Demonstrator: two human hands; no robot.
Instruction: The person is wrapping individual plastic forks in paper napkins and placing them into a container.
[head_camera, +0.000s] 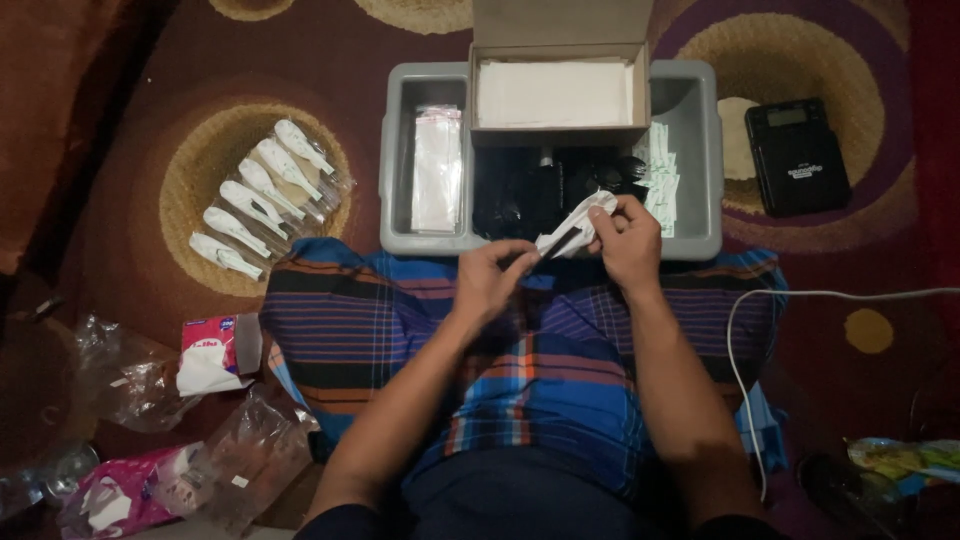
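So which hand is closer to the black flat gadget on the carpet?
The right hand. The black flat gadget lies up and out to its right, past the grey plastic tray. The left hand sits farther away, on the other side.

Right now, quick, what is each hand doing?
Left hand: closed, pinching the dark piece at the lower end of the white plastic-wrapped item.
Right hand: closed, holding the upper part of that same item.
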